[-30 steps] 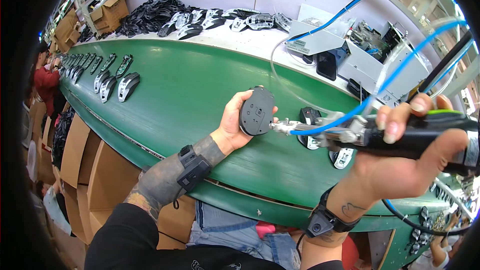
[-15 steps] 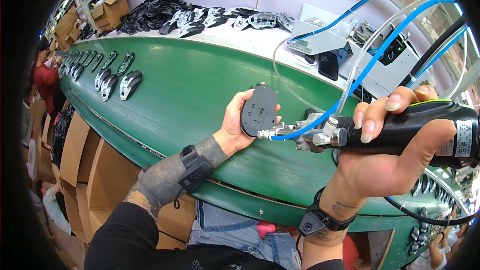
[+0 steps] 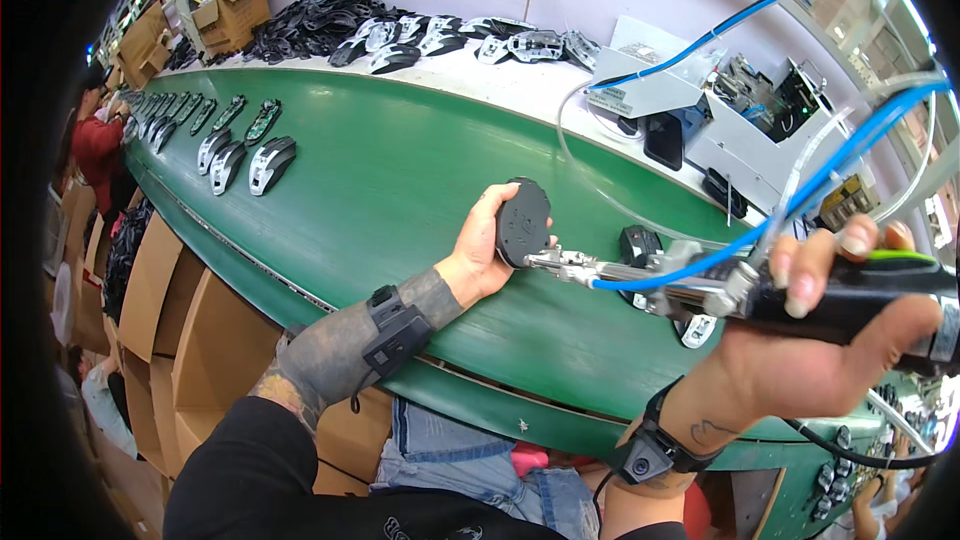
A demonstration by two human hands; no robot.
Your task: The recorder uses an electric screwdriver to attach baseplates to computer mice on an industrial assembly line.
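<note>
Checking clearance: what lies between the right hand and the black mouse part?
The handheld tool's metal front and blue hose, in the head view; whether the tip touches the black mouse part is unclear.

A broad open area of the bench (image 3: 370,190) is available between the left hand (image 3: 475,258) and the shells (image 3: 271,166) and circuit boards (image 3: 264,122), by which the far-left end is obstructed. Behind the left hand, bare surface is provided up to the white ledge (image 3: 550,90), where access is restricted by piled mouse parts (image 3: 395,58). To the right, passage is impeded by the clear tube (image 3: 562,135), the blue hose (image 3: 690,265) and the powered tool (image 3: 895,285); mouse pieces (image 3: 640,243) are positioned behind the tool. A clear strip is found between the forearms (image 3: 335,355).
</note>
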